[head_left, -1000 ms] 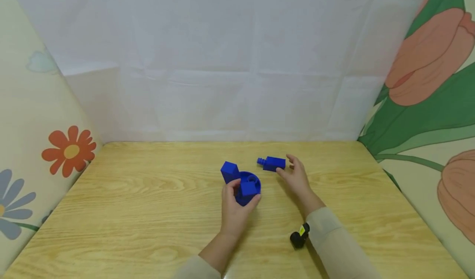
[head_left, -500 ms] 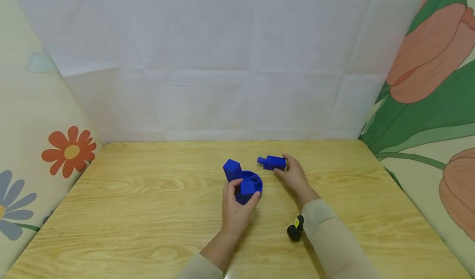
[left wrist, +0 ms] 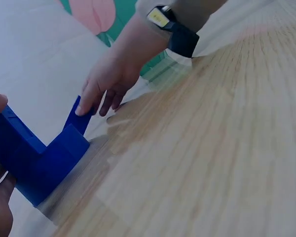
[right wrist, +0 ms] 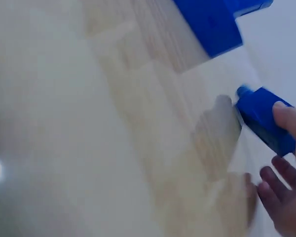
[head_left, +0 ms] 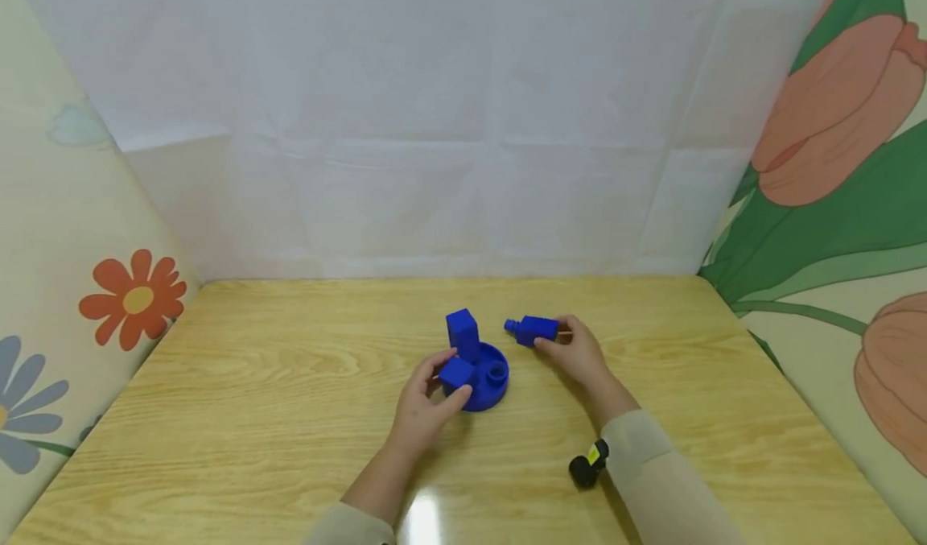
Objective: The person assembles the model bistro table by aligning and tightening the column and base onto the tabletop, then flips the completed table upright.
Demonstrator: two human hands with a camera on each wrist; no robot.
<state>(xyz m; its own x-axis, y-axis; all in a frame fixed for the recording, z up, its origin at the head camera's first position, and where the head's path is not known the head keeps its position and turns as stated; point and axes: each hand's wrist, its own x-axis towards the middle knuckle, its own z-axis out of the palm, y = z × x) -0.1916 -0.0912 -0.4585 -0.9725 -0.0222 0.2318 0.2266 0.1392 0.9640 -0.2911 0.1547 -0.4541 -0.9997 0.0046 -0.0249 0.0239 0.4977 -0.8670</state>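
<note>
A round blue base (head_left: 487, 404) with a raised rim stands on the table, a ring-shaped socket (head_left: 496, 370) showing on its right side. Two square blue posts rise from it, a far post (head_left: 463, 332) and a near post (head_left: 457, 372). My left hand (head_left: 418, 416) holds the near post between thumb and fingers. To the right of the base, my right hand (head_left: 582, 360) pinches a loose blue square post (head_left: 537, 331). That post lies sideways, its narrow threaded end (head_left: 511, 326) pointing left toward the base. I cannot tell whether it touches the table.
The wood-grain table (head_left: 253, 400) runs back to a white cloth (head_left: 434, 191). Flower-patterned sheets (head_left: 833, 287) hang at both sides. A black device (head_left: 588, 464) with a yellow label sits at my right wrist.
My left hand has moved left and turned the base, bringing the near post left and the socket into view. My right hand has gripped the loose post and drawn it slightly nearer.
</note>
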